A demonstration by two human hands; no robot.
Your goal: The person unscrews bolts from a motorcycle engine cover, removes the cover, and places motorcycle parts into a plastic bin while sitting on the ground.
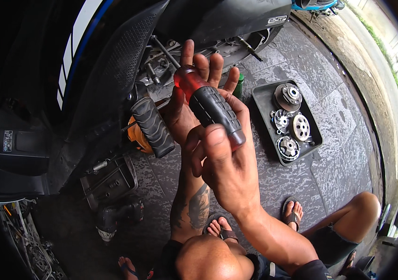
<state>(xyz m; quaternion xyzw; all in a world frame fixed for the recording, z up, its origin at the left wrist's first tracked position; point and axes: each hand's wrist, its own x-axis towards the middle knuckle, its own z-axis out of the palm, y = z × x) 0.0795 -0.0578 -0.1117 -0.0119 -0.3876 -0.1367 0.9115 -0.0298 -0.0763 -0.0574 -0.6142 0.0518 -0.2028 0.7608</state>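
Note:
My right hand (229, 172) grips a screwdriver (213, 112) with a red and black handle, held diagonally in front of the scooter. Behind the handle my left hand (194, 88) has its fingers stretched up and apart, palm toward the handle; whether it touches it is partly hidden. The steel shaft (164, 51) runs up-left toward exposed metal engine parts (152, 67) under the black scooter body (115, 56). A ridged rubber kickstart or footrest piece (152, 126) sits just left of my hands, with an orange object (138, 135) behind it.
A tray (315, 142) of round transmission parts lies right on the tiled floor (343, 163), near a green bottle (239, 86). A second tray (131, 184) and a black power tool (119, 212) lie lower left. Someone's sandaled foot (126, 266) shows at bottom. A raised edge (334, 42) borders the right.

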